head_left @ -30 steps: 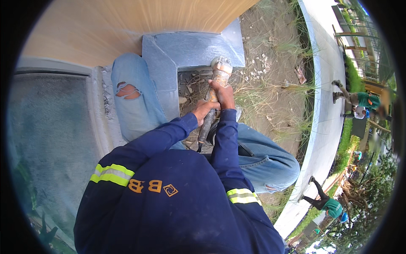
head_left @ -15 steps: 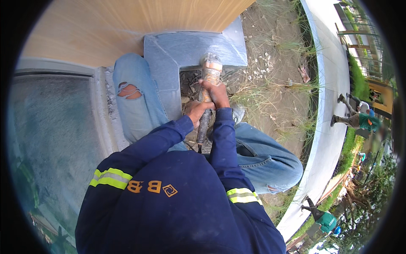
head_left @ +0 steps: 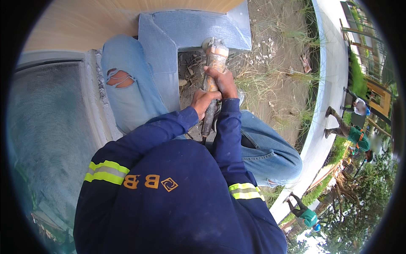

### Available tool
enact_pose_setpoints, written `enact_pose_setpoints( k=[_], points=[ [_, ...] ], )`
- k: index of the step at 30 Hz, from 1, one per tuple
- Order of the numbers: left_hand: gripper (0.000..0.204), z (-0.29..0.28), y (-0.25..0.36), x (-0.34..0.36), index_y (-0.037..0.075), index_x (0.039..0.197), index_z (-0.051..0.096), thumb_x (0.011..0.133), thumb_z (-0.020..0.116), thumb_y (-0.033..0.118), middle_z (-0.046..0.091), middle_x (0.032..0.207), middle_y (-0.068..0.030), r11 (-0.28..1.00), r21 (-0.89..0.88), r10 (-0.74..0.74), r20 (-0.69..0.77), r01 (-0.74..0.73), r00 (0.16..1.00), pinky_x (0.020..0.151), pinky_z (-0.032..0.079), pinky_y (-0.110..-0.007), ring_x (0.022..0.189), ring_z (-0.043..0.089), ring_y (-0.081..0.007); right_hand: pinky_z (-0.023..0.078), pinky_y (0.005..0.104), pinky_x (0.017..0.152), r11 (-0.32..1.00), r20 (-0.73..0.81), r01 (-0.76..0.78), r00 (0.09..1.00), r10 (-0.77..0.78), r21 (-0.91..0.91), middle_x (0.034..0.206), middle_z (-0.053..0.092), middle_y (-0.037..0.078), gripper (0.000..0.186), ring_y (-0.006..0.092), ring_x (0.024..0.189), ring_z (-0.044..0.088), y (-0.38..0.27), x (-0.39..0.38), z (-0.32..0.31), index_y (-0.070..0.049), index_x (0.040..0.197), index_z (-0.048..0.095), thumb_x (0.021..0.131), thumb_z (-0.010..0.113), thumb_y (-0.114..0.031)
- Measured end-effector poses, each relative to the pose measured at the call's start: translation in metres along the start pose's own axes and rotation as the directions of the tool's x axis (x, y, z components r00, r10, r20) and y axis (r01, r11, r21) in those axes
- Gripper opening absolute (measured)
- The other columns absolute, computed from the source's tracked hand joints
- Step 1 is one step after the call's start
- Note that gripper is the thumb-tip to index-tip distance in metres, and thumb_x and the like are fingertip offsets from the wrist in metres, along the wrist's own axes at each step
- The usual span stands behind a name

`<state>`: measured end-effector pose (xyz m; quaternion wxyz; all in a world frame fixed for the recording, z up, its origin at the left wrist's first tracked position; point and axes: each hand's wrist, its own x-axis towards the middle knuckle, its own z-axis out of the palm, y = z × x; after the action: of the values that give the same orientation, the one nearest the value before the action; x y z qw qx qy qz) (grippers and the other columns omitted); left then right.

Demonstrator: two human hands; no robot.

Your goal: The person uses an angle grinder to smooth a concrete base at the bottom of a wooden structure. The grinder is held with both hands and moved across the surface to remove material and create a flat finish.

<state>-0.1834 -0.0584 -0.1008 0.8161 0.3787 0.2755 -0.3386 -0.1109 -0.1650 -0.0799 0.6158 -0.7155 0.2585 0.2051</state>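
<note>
A dust-caked angle grinder [head_left: 217,59] with a worn orange body points away from me, its head against the near edge of a grey concrete ledge [head_left: 194,25]. My right hand [head_left: 224,81] is wrapped round the body behind the head. Closer to me, my left hand [head_left: 204,103] grips the rear part of the same tool, touching the right hand. A dark cord leaves the grinder's back end toward my chest. The disc is mostly hidden by the head and guard.
My knees in torn jeans [head_left: 131,84] flank the tool. A wood-grain panel [head_left: 84,25] rises behind the ledge, and a dusty glass pane [head_left: 50,127] stands at left. Dry soil with grass [head_left: 287,84] lies right. Beyond it, people walk on a pale path [head_left: 334,63].
The view has shifted, so ledge and grinder sit higher in the picture. The grinder's head looks slightly turned, showing more metal. Both hands keep their grip. People on the path have moved.
</note>
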Motion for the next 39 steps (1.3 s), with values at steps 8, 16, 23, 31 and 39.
enact_pose_setpoints(
  k=[8,16,23,31,39],
  points=[
    [0.028,-0.003,0.002,0.015,-0.007,0.100,0.069,0.077,0.075,0.008,0.069,0.088,-0.0108,1.000,0.001,0.016,0.013,-0.016,1.000,0.066,0.055,-0.034,0.075,0.069,-0.0194,0.054,0.0330,0.066,1.000,0.024,-0.029,0.999,0.029,-0.012,0.091,0.071,0.009,0.045,0.0166,0.073,0.067,-0.009,0.007,0.003,0.003,0.107,0.069,0.082,0.086,-0.029],
    [0.029,0.007,0.001,0.011,-0.007,0.102,0.068,0.077,0.074,0.007,0.070,0.091,-0.0109,1.000,0.014,-0.024,0.051,0.023,0.998,0.065,0.055,-0.033,0.077,0.069,-0.0196,0.054,0.0334,0.066,0.999,-0.019,-0.046,0.999,0.047,0.020,0.091,0.071,0.008,0.042,0.0156,0.073,0.067,0.000,0.006,-0.010,0.002,0.108,0.068,0.084,0.085,-0.028],
    [0.026,-0.010,-0.005,0.010,-0.007,0.104,0.068,0.080,0.070,0.003,0.071,0.094,-0.0108,0.998,-0.056,0.001,0.031,0.001,1.000,0.072,0.057,-0.035,0.081,0.070,-0.0195,0.053,0.0327,0.066,1.000,0.064,-0.001,0.998,0.003,-0.025,0.091,0.071,0.008,0.042,0.0150,0.072,0.066,0.001,0.007,0.005,0.002,0.108,0.068,0.083,0.085,-0.027],
    [0.027,-0.003,-0.010,0.015,-0.006,0.103,0.069,0.079,0.072,0.005,0.071,0.094,-0.0112,1.000,0.000,0.028,0.038,-0.028,0.999,0.071,0.055,-0.034,0.081,0.070,-0.0191,0.054,0.0326,0.064,0.999,-0.020,-0.042,0.999,0.041,-0.011,0.089,0.072,0.009,0.042,0.0153,0.071,0.066,-0.008,0.000,-0.001,0.004,0.107,0.070,0.081,0.085,-0.026],
    [0.021,-0.005,-0.007,-0.006,-0.005,0.099,0.068,0.080,0.071,0.004,0.069,0.085,-0.0094,0.994,-0.105,-0.008,-0.004,0.008,1.000,0.062,0.053,-0.033,0.070,0.067,-0.0170,0.054,0.0342,0.068,0.997,0.057,0.016,0.998,-0.011,-0.076,0.091,0.073,0.011,0.043,0.0187,0.076,0.068,-0.002,-0.005,0.010,0.004,0.106,0.071,0.078,0.086,-0.025]
  ],
)
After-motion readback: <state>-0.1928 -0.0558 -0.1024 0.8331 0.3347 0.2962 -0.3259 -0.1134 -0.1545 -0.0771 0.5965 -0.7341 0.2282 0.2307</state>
